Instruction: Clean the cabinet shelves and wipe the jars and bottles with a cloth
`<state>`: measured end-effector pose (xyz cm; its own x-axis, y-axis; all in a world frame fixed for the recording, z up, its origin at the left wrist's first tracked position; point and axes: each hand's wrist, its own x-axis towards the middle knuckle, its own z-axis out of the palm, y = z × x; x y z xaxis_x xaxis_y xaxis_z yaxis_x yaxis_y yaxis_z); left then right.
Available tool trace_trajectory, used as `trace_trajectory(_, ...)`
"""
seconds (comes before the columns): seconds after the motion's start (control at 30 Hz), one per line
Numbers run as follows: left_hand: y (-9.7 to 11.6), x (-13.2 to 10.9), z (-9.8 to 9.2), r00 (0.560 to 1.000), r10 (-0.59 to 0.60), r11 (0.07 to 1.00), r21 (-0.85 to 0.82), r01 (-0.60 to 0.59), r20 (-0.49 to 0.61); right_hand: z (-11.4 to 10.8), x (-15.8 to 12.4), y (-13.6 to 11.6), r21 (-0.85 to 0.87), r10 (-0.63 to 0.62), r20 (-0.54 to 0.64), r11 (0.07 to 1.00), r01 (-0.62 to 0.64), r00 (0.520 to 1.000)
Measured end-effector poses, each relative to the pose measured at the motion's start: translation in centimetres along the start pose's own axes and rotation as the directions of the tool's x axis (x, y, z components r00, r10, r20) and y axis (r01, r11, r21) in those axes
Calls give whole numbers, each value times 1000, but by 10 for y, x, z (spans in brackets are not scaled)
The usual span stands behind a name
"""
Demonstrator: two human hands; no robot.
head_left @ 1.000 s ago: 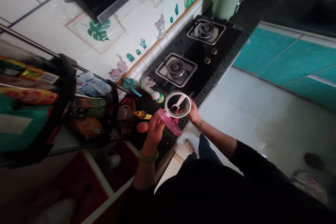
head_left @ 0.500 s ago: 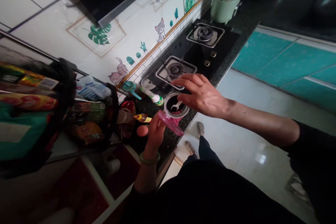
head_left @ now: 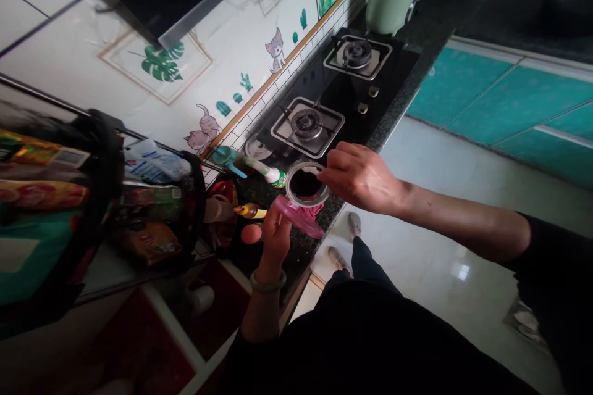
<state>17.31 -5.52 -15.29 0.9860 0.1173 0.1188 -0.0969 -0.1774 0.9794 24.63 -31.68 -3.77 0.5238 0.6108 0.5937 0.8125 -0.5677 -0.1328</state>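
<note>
My left hand (head_left: 277, 236), wearing a pale bangle, grips a translucent pink lid (head_left: 303, 222) tilted against the near side of an open jar (head_left: 319, 200). The jar has a clear rim, pink lower down, and its inside looks dark. Over the jar's right edge, my right hand (head_left: 359, 178) is closed, fingertips pinching a small white spoon (head_left: 315, 170). Only a bit of the spoon shows at the mouth of the jar; the fingers hide the rest. Whether the lid is joined to the jar I cannot tell.
Left of the jar stand a white-green bottle (head_left: 273, 175), a yellow-labelled bottle (head_left: 251, 212) and a round pinkish thing (head_left: 251, 233). Beyond lies a two-burner gas hob (head_left: 340, 95), then a green cooker (head_left: 389, 9). A black rack (head_left: 197, 197) of packets is at left.
My right hand has closed its spread fingers and come down onto the spoon in the jar. The left hand keeps the lid in nearly the same place.
</note>
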Motion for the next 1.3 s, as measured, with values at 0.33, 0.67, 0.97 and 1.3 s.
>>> trace_trajectory(0.33, 3, -1, 6, 998, -47, 999, -26, 48, 28, 27, -18, -13, 664, 666, 172, 466, -585, 726)
trace_trajectory(0.67, -12, -7, 4, 997, -66, 997, -35, 64, -41, 23, -23, -8, 857, 738, 195, 192, -478, 646)
trace_trajectory(0.97, -14, -10, 4, 997, -44, 997, -65, 40, -64, 15, -25, -4, 632, 495, -167, 718, -293, 853)
trace_trajectory(1.3, 10, -17, 6, 1000, 10, 1000, 3, -10, 11, 16, -11, -9, 437, 200, -120, 890, -129, 972)
